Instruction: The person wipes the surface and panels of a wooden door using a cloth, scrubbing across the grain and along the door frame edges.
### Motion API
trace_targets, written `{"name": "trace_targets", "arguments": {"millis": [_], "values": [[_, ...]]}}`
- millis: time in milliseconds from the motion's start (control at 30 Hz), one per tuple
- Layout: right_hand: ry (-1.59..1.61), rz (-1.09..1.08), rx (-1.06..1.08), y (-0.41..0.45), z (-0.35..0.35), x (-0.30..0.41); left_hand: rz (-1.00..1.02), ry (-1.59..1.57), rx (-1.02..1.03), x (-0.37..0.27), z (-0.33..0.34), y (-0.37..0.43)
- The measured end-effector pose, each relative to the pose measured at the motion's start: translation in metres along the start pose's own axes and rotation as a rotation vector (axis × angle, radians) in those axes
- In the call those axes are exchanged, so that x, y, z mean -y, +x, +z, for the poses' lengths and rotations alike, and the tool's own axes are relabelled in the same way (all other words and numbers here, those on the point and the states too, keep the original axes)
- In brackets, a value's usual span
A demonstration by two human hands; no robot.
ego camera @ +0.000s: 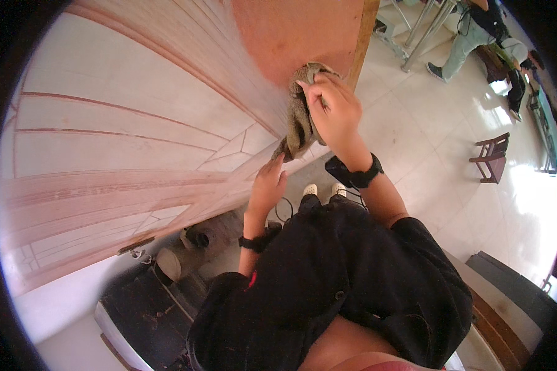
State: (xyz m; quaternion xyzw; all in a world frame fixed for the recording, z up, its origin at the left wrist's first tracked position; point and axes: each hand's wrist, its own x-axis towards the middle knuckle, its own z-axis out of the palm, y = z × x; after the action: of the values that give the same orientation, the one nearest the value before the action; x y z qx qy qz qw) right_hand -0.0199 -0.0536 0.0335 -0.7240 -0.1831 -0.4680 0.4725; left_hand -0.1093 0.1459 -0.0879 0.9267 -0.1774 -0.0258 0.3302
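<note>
My right hand (336, 109) grips a bunched grey-brown cloth (298, 113) against a wooden panel. The cloth hangs in folds below my fingers. Around its top, the panel's reddish-brown surface (297, 35) looks darker. To the left stands a large door-like wooden panel (134, 74) with pale pinkish surfaces and grooved mouldings. My left hand (267, 185) is lower down, fingers extended and thumb apart, its fingertips at the cloth's lower end. Whether they touch cloth or wood cannot be made out. Both wrists wear black bands.
A dark wooden chair (491, 157) stands on the tiled floor (413, 139) to the right. Metal railing posts (422, 37) and a person's leg (462, 51) are at upper right. A handle (139, 252) juts from the panel's lower edge. A cylindrical object (169, 264) lies below left.
</note>
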Motion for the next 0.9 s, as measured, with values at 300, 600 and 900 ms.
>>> {"name": "trace_targets", "arguments": {"millis": [300, 600, 900], "values": [[-0.146, 0.205, 0.14, -0.073, -0.004, -0.046, -0.004, 0.006, 0.054, 0.004, 0.0, 0.001], [0.018, 0.201, -0.023, -0.018, -0.03, -0.011, 0.065, -0.012, -0.059, 0.004, -0.009, 0.004], [-0.421, -0.477, 0.036, 0.007, 0.037, -0.049, 0.167, 0.051, -0.203, -0.024, -0.025, 0.015]]}}
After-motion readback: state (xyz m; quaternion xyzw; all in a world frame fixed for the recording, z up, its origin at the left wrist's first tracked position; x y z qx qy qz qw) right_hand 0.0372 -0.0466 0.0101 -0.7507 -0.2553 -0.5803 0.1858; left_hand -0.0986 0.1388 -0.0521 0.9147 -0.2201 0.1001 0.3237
